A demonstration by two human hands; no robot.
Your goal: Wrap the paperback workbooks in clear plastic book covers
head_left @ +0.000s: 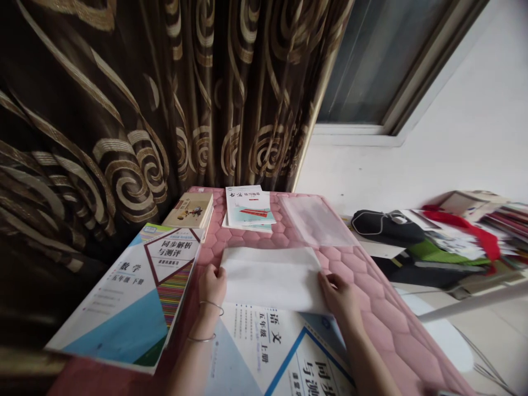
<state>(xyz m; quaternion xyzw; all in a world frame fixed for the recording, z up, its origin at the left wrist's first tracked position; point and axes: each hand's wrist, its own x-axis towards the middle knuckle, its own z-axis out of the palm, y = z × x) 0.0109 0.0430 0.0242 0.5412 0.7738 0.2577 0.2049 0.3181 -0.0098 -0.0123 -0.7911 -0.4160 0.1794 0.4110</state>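
Observation:
My left hand (212,289) has its fingers closed on the left edge of a white sheet (272,278), with two thin bangles on the wrist. At the sheet's right edge my right hand (336,297) pinches it between thumb and fingers. The sheet lies over the far end of a white and blue book (264,352) with Chinese print, which is turned sideways below my hands. I cannot tell whether the sheet is joined to the book. Part of the book runs out of view at the bottom.
On the pink quilted tabletop (373,286), a large workbook (136,297) and a tan book stack (192,210) lie left. Thin booklets (249,206) and a translucent plastic sheet (313,220) lie at the back. A patterned curtain (239,99) hangs behind; cluttered belongings (445,242) stand right.

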